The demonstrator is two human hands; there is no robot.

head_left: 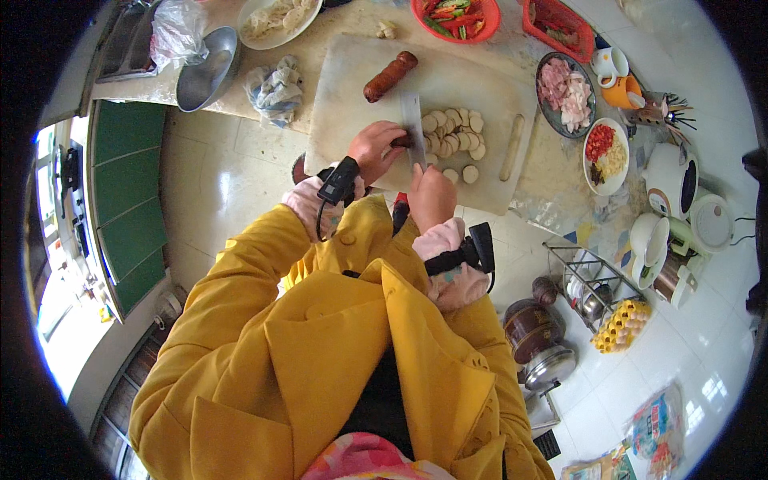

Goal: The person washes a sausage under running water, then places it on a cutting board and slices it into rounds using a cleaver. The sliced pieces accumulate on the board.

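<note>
Sausage (pixel 401 141) sits on the board (pixel 350 88), nine o'clock from the knife (pixel 412 116), held by the fingers of the left hand (pixel 376 152); the right hand (pixel 433 195) grips the knife's six-o'clock end. Curl the left fingertips back; slice evenly.

Knife (pixel 411 112): handle covered by the right hand (pixel 433 194); only the blade is exposed. Dark red-brown piece (pixel 401 141): mostly under the fingers of the left hand (pixel 374 150); length and kind not determinable. Fingertips of that hand: indistinct.

Upper edge: plate of pale food (pixel 280 44) and red basin (pixel 490 29) both cropped. Red basket (pixel 546 42): contents too blurred to identify.

White bowl (pixel 613 189): small dark heap (pixel 595 172) inside, too small to identify.

Lower edge: pink patterned cloth (pixel 360 456) and plastic packages (pixel 596 468) cropped. Wearer's legs: largely concealed by yellow coat (pixel 320 344).
</note>
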